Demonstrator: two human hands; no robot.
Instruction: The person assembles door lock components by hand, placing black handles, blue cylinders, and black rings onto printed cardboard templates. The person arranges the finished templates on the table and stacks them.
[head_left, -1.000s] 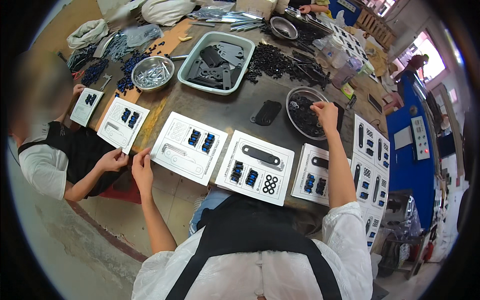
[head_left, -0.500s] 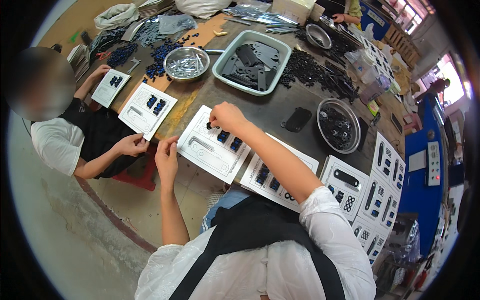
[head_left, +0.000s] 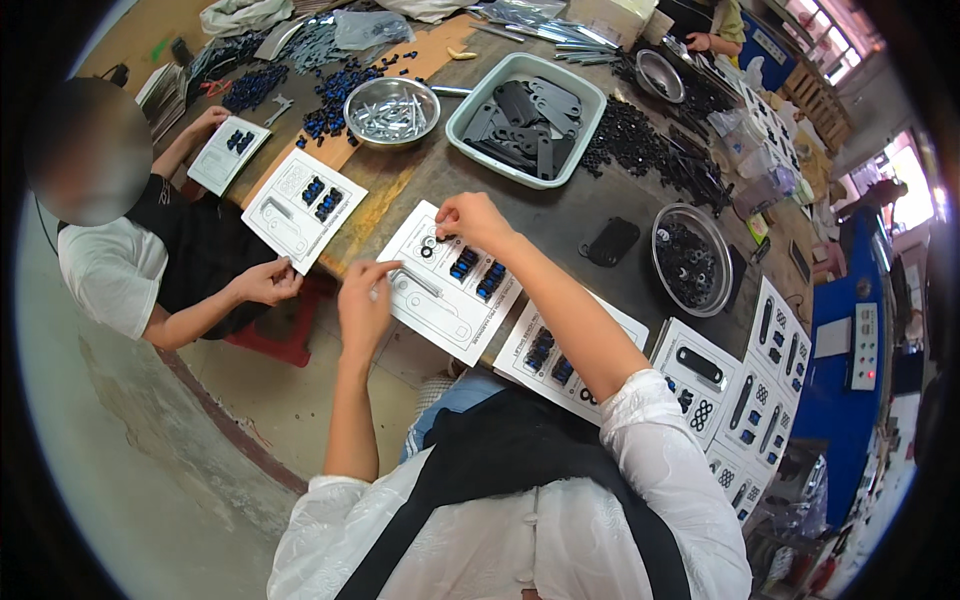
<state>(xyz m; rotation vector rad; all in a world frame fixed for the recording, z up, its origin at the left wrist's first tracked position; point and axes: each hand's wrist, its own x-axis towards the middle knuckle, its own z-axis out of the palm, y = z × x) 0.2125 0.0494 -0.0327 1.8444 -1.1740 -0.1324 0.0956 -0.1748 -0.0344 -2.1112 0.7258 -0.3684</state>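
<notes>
In the head view, the right hand point(head_left: 472, 220) hovers over the upper edge of a white parts card point(head_left: 450, 283) that lies on the tabletop point(head_left: 580, 210), its fingers pressed together on a small black ring; other black rings sit just beside them on the card. The left hand point(head_left: 365, 300) rests on the card's left edge, fingers curled and touching a slim metal piece there. Blue clips sit in rows near the card's middle. More filled cards point(head_left: 700, 375) lie along the tabletop to the right. Beyond the card stand a grey tray of black plates point(head_left: 527, 115), a steel bowl of screws point(head_left: 390, 112) and a bowl of black rings point(head_left: 692, 260). A co-worker point(head_left: 150, 270) at the left holds another card point(head_left: 297, 208).
</notes>
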